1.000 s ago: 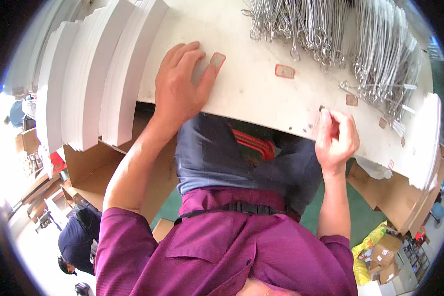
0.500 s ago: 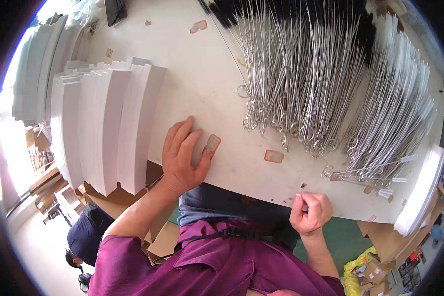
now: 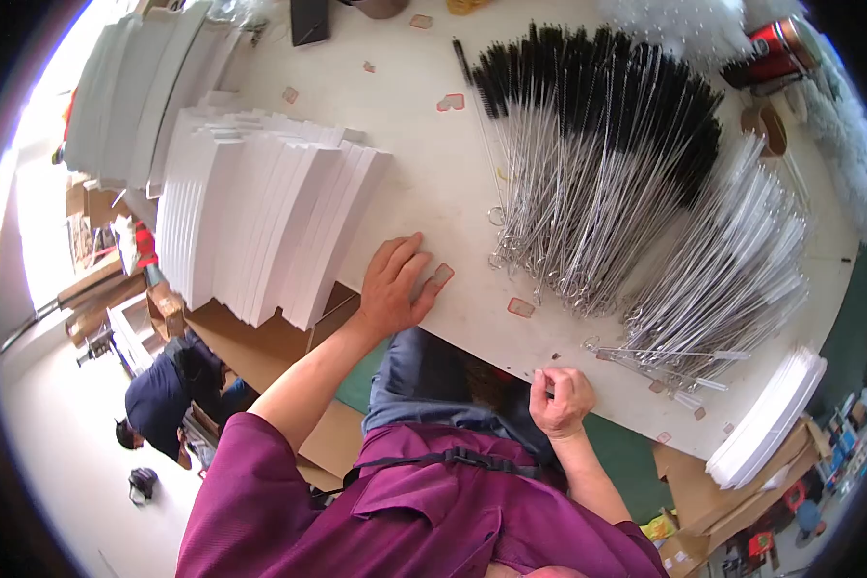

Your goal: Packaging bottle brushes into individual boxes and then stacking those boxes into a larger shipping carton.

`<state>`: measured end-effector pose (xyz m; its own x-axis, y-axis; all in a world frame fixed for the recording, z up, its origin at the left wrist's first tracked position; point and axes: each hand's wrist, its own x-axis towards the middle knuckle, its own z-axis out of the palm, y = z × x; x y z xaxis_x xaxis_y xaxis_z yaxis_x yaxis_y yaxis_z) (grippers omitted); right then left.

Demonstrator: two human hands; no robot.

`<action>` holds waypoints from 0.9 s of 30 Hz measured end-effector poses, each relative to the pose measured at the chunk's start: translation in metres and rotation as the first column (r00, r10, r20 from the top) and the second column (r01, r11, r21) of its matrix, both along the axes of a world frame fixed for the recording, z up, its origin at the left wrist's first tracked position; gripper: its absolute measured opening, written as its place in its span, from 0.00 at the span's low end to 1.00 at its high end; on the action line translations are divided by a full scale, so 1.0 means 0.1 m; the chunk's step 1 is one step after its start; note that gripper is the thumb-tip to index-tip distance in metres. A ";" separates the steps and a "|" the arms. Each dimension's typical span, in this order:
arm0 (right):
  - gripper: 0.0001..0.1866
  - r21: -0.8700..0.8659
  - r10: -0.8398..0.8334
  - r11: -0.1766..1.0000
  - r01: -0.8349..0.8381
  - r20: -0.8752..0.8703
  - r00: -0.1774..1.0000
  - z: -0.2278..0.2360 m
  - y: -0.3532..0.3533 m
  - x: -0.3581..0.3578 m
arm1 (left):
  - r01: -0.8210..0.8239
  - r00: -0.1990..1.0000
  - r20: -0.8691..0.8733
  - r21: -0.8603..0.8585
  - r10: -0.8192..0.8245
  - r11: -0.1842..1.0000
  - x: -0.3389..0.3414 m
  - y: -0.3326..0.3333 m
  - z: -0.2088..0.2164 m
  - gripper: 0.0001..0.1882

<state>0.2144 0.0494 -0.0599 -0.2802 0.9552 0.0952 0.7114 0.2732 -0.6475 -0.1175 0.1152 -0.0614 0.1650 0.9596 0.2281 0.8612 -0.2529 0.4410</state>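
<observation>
My left hand (image 3: 392, 289) lies on the white tabletop (image 3: 453, 207) near its front edge, fingers stretched out and holding nothing. Beside its thumb is a red-bordered sticker (image 3: 438, 280). My right hand (image 3: 563, 403) is curled into a loose fist at the table edge, with nothing seen in it. Beyond it spreads a large heap of wire-handled brushes (image 3: 597, 164), black bristles pointing away and looped ends toward me. To their right lies a pile of similar wire brushes with white ends (image 3: 722, 270). Both hands are apart from the brushes.
Stacks of white strips (image 3: 260, 212) stand at the left table edge, with more white stacks (image 3: 135, 96) behind. A white bundle (image 3: 767, 419) lies at the right edge. A dark phone (image 3: 309, 21) and a red can (image 3: 773, 53) are at the back. Another person (image 3: 178, 395) bends over at left.
The view has shifted, so the table's far side with the bristle ends and the can now shows. Both hands keep about the same pose and place on the table.
</observation>
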 end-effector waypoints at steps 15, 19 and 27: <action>0.07 -0.147 0.193 0.970 -0.191 0.000 0.981 0.15 0.13 0.09 | -0.018 0.999 0.029 -0.009 0.018 1.000 -0.04 -0.01 0.03 0.22; 0.08 -0.181 0.191 0.967 -0.180 0.043 0.981 0.12 0.10 0.04 | -0.042 0.997 0.058 -0.016 0.043 0.999 -0.06 -0.03 0.00 0.23; 0.17 -0.196 0.267 0.954 -0.226 0.221 0.938 0.23 0.09 -0.08 | -0.006 0.981 0.194 0.091 -0.011 0.996 -0.16 -0.08 -0.09 0.22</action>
